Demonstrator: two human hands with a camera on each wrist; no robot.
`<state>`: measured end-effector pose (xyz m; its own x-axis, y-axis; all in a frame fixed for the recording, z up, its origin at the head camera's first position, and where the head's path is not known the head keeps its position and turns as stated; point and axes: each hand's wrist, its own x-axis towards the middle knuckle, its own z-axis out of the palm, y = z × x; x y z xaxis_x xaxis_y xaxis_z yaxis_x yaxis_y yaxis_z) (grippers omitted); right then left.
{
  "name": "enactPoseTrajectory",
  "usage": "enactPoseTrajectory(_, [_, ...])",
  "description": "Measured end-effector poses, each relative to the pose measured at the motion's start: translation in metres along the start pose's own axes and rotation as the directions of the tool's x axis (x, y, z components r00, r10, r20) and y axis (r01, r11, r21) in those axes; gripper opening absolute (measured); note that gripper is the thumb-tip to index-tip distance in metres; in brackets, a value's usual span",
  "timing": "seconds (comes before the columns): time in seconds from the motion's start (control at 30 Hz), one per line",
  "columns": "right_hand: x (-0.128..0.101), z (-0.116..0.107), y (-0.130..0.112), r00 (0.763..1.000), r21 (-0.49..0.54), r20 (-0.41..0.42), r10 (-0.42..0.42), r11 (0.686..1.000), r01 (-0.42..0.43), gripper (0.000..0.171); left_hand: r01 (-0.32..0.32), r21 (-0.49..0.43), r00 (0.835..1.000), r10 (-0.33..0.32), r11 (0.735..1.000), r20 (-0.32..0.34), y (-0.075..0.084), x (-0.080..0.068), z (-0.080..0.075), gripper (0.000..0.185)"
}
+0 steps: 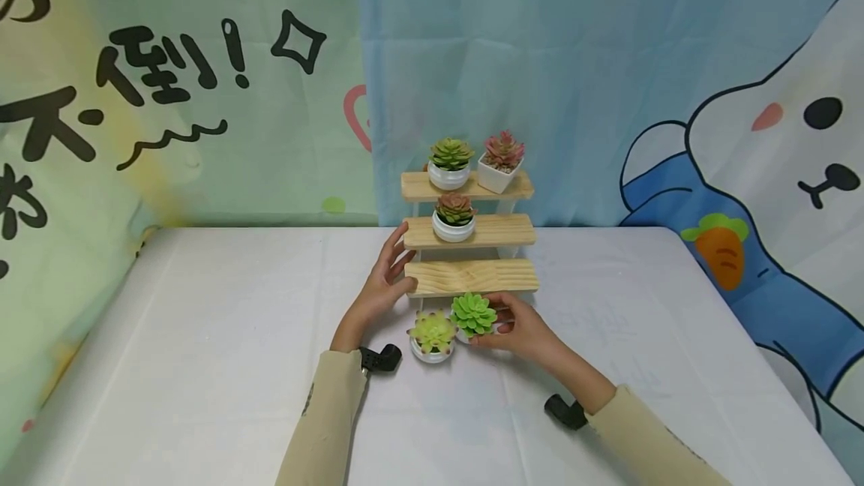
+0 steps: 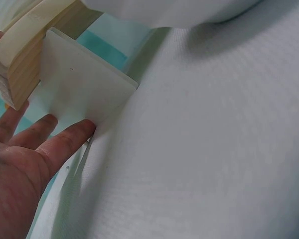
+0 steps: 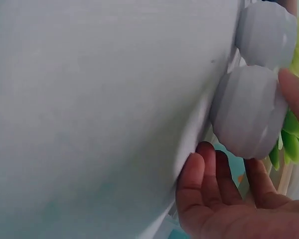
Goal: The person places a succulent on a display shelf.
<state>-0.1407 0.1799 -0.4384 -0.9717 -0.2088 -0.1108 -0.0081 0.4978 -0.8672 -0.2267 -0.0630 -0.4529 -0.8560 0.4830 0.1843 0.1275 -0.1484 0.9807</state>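
The green succulent pot is being pinched by the right hand, apparently for lifting onto the bare lowest shelf, while the stand is being steadied by the left hand, fingers spread.

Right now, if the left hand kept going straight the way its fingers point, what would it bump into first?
Probably the wooden stand. The left hand already has its fingers at the stand's left end, against the white side panel, so it would press straight into that.
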Motion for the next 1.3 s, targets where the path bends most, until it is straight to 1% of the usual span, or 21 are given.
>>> enactPoseTrajectory(0.17, [0.002, 0.000, 0.003, 1.000, -0.006, 0.002, -0.023, 1.000, 0.023, 0.063, -0.003, 0.006, 1.000, 0.003, 1.000, -0.003, 0.000, 0.000, 0.000, 0.088])
enactPoseTrajectory(0.27, [0.002, 0.000, 0.005, 1.000, 0.016, 0.004, -0.028, 0.999, 0.028, 0.063, -0.010, 0.000, 1.000, 0.010, 1.000, -0.010, -0.011, 0.004, -0.002, 0.088])
enactPoseTrajectory(0.4, [0.002, -0.001, 0.006, 1.000, 0.050, 0.014, -0.011, 0.999, 0.010, 0.066, -0.019, -0.002, 1.000, 0.019, 1.000, -0.022, -0.028, 0.009, -0.005, 0.090])
enactPoseTrajectory(0.47, [0.002, -0.002, 0.007, 1.000, 0.063, 0.014, 0.004, 0.998, -0.005, 0.067, -0.026, 0.003, 0.999, 0.026, 1.000, -0.025, -0.031, 0.009, -0.005, 0.090])
enactPoseTrajectory(0.7, [0.000, -0.006, 0.007, 0.999, 0.134, 0.022, 0.041, 0.990, -0.043, 0.070, -0.053, 0.001, 0.998, 0.053, 0.999, -0.027, -0.033, 0.009, -0.006, 0.090])
enactPoseTrajectory(0.9, [-0.006, -0.009, 0.006, 0.996, 0.178, 0.000, 0.086, 0.980, -0.084, 0.072, -0.055, -0.009, 0.998, 0.054, 0.998, -0.023, -0.033, 0.009, -0.006, 0.090])
enactPoseTrajectory(1.1, [-0.015, -0.014, 0.007, 0.994, 0.171, -0.017, 0.106, 0.980, -0.102, 0.071, -0.042, -0.001, 0.999, 0.042, 0.999, -0.027, -0.032, 0.008, -0.006, 0.090])
enactPoseTrajectory(1.23, [-0.024, -0.021, 0.010, 0.991, 0.154, -0.035, 0.130, 0.980, -0.123, 0.072, -0.044, 0.007, 0.999, 0.044, 0.999, -0.024, -0.034, 0.009, -0.007, 0.091])
enactPoseTrajectory(1.3, [-0.029, -0.024, 0.012, 0.991, 0.142, -0.038, 0.126, 0.983, -0.120, 0.073, -0.049, 0.006, 0.999, 0.049, 0.999, -0.021, -0.035, 0.010, -0.007, 0.091])
